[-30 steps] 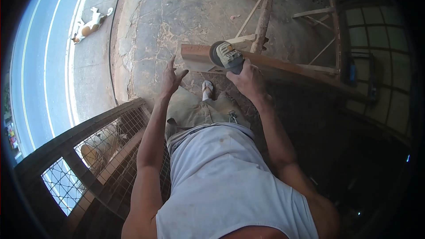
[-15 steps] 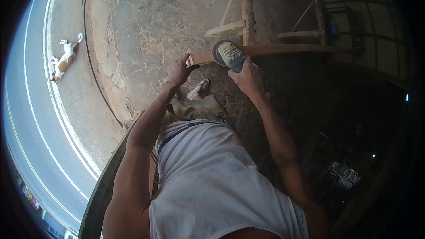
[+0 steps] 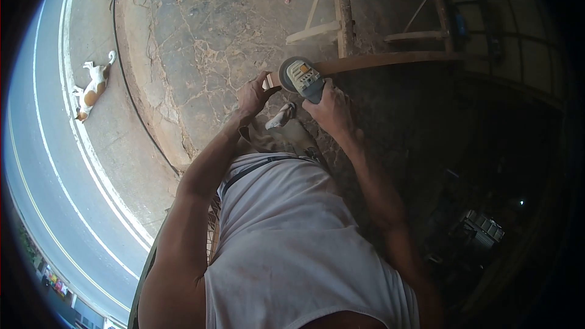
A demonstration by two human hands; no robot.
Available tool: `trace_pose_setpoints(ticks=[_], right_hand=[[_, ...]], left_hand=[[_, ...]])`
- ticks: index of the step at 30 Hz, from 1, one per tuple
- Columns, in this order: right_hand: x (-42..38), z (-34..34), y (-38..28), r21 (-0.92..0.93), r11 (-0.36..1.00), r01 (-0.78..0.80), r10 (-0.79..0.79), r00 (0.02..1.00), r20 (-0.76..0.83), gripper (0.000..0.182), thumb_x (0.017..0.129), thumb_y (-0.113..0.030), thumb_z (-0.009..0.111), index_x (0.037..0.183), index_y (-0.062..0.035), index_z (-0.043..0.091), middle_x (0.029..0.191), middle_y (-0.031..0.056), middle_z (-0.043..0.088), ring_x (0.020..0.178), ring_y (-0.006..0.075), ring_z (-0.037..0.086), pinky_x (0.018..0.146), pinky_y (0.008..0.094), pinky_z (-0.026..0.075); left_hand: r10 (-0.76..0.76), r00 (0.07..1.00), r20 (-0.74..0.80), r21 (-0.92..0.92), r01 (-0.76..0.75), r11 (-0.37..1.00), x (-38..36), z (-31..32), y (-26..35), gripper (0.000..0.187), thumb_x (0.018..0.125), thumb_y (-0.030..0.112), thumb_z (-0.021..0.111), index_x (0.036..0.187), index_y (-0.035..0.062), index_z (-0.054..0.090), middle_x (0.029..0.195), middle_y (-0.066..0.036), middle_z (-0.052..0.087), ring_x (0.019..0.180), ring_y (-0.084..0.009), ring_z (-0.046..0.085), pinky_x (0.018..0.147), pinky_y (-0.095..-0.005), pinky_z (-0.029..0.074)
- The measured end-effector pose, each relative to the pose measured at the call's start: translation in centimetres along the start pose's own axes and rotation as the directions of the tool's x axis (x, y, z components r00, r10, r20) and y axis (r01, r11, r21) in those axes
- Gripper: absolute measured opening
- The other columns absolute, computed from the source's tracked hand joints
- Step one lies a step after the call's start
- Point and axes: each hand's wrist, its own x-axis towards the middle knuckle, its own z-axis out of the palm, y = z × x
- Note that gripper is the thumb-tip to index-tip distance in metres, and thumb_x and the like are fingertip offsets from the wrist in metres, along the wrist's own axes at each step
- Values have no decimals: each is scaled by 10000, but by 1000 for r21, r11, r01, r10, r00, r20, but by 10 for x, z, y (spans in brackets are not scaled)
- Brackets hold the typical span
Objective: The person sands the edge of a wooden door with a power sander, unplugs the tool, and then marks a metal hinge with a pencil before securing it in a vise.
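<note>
My right hand (image 3: pixel 332 109) is wrapped round the grey handle of an angle grinder (image 3: pixel 304 77) with a light-coloured, vented body. Its round disc (image 3: pixel 285 75) lies over a long, slightly curved wooden plank (image 3: pixel 384 61), close to the plank's left end. That left end is gripped by my left hand (image 3: pixel 255 94), thumb on the near side and fingers on the far side. The disc is just to the right of my left hand's fingers. The plank's far right part fades into shadow.
Wooden trestle legs (image 3: pixel 343 15) stand beyond the plank, with another wooden frame (image 3: pixel 436 6) to their right. Cracked concrete floor (image 3: pixel 213 42) lies below. A black cable (image 3: pixel 131 103) runs along the left, and a white and brown dog (image 3: pixel 94 91) lies beside the road (image 3: pixel 49 116).
The grinder has moved left along the plank, closer to my left hand. My left hand keeps its hold on the plank's end. The whole view has shifted slightly.
</note>
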Motion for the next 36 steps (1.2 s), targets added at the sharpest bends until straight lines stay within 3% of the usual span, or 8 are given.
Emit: trace_pose_setpoints(ticks=[3, 9, 13, 15, 24, 30, 33, 36], right_hand=[[-7, 3, -16, 32, 994, 100, -100, 995, -7, 546, 853, -350, 771, 1170, 56, 588, 1035, 308, 721, 966, 469, 731, 840, 518, 594], [-7, -6, 3, 9, 1000, -8, 8, 1000, -21, 577, 846, -362, 784, 1188, 55, 577, 1053, 308, 719, 974, 469, 729, 848, 520, 598], [-10, -1, -14, 44, 997, 65, -65, 998, -1, 582, 846, -361, 777, 1196, 56, 571, 1056, 308, 719, 977, 465, 731, 853, 521, 599], [-13, -6, -12, 50, 996, 69, -69, 998, -10, 582, 846, -359, 771, 1199, 58, 570, 1057, 313, 718, 983, 466, 729, 860, 523, 597], [1, -41, 63, 50, 986, -157, 160, 985, -70, 677, 827, -357, 782, 1266, 108, 558, 1087, 335, 715, 1016, 480, 719, 876, 525, 580], [9, -60, 140, 134, 935, -327, 347, 920, -180, 639, 800, -350, 792, 1204, 114, 618, 1053, 333, 725, 993, 456, 731, 858, 516, 575], [8, -65, 136, 300, 871, -389, 434, 896, -98, 629, 788, -357, 805, 1192, 96, 637, 1054, 318, 732, 991, 451, 735, 849, 510, 576], [4, -24, 111, 230, 947, -223, 262, 953, -156, 627, 791, -372, 808, 1198, 73, 638, 1040, 306, 739, 977, 457, 738, 834, 499, 581]], left_hand=[[9, 1000, 4, 32, -9, 999, 5, 3, -9, 481, 923, 444, 782, 1298, 183, 629, 954, -188, 771, 914, -412, 748, 740, -509, 561], [-18, 1000, 16, 9, 18, 1000, 0, -6, 9, 484, 913, 423, 790, 1296, 174, 631, 974, -197, 771, 930, -419, 745, 751, -511, 563], [100, 993, -57, 41, -98, 994, 2, -5, 1, 481, 917, 414, 793, 1281, 143, 633, 978, -207, 769, 933, -419, 746, 749, -506, 563], [38, 999, 8, 23, -38, 999, 1, -9, 6, 484, 918, 408, 794, 1279, 130, 630, 986, -215, 767, 938, -426, 744, 750, -505, 562], [10, 1000, 21, 36, -11, 999, 8, 3, -4, 495, 910, 418, 803, 1244, 98, 626, 1015, -231, 761, 965, -430, 739, 748, -507, 559], [54, 999, -1, -20, -54, 998, 8, 5, -5, 488, 914, 423, 798, 1225, 89, 624, 1027, -234, 759, 981, -433, 736, 757, -505, 560], [19, 1000, 19, -21, -19, 1000, 6, 2, 1, 483, 916, 418, 797, 1224, 87, 628, 1033, -237, 759, 978, -437, 736, 761, -504, 560], [33, 999, -21, 0, -33, 999, 6, 7, -6, 478, 913, 408, 803, 1230, 93, 633, 1038, -240, 760, 973, -442, 736, 763, -502, 560]])
